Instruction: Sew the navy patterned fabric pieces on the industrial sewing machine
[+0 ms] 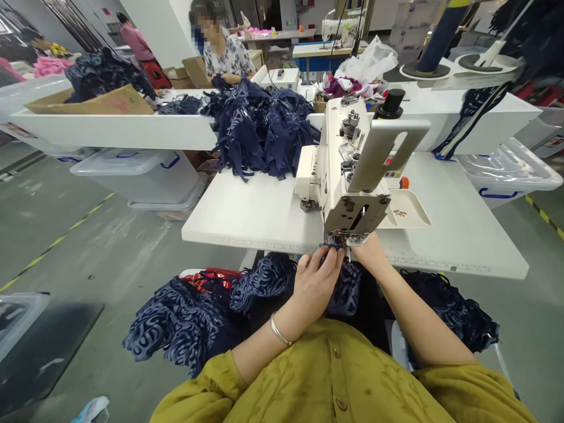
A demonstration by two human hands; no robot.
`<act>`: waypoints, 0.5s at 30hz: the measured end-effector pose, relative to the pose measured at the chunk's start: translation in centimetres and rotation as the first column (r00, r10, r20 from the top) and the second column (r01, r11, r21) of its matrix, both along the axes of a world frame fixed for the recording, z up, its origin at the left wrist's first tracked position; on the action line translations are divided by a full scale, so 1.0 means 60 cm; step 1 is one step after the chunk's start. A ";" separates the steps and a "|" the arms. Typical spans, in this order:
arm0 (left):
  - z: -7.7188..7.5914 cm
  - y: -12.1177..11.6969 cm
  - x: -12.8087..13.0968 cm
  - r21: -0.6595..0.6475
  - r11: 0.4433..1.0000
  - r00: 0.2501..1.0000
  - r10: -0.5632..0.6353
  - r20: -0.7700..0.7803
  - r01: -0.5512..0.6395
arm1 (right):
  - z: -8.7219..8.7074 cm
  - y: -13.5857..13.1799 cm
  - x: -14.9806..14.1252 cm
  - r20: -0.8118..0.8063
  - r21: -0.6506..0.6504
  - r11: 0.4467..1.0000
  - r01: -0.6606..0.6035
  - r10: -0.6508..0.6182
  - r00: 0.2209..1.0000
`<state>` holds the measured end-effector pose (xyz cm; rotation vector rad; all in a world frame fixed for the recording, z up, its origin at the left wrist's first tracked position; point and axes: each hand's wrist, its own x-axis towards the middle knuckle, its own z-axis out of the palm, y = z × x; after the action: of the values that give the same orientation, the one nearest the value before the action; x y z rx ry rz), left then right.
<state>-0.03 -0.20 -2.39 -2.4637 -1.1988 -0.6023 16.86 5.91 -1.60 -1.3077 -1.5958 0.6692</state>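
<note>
A white sewing machine (329,150) stands on the white table in front of me. At the table's front edge, my left hand (316,281) is closed on a navy patterned garment (346,289), its fingertips just left of the needle area. My right hand (369,254) is close by on the other side of the needle. Its fingers are hidden behind the machine's head and face plate. The garment hangs from the needle area down toward my lap. More navy patterned cloth (176,317) lies piled to my left, with a dark pile (458,311) to my right.
Navy fabric pieces (264,126) are heaped at the back of the table (247,202). A cream tray (416,211) with small brown bits sits right of the machine. Thread cones (443,41) rise behind it. Lidded plastic bins (136,170) flank the table. A person (229,59) works opposite.
</note>
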 end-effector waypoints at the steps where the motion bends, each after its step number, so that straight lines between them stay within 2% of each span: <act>1: -0.001 0.000 0.001 0.013 1.000 1.000 0.010 0.000 -0.010 | 0.000 0.000 0.001 0.003 -0.009 1.000 -0.003 0.003 1.000; 8: -0.004 0.000 0.005 0.050 0.998 1.000 0.028 0.008 -0.029 | -0.007 0.010 0.003 0.003 -0.007 1.000 -0.022 0.022 1.000; 11: -0.006 0.002 0.003 0.047 0.999 1.000 0.014 0.027 -0.015 | -0.006 0.007 0.003 -0.007 -0.004 0.999 0.050 -0.050 0.999; 15: -0.009 0.005 0.002 0.022 1.000 0.999 -0.016 0.051 0.015 | -0.005 -0.027 0.008 -0.014 -0.135 0.986 0.093 -0.096 0.995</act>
<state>0.12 0.09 -2.90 -2.4555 -1.1872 -0.6833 17.35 4.28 -1.89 -1.4613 -1.4830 0.7392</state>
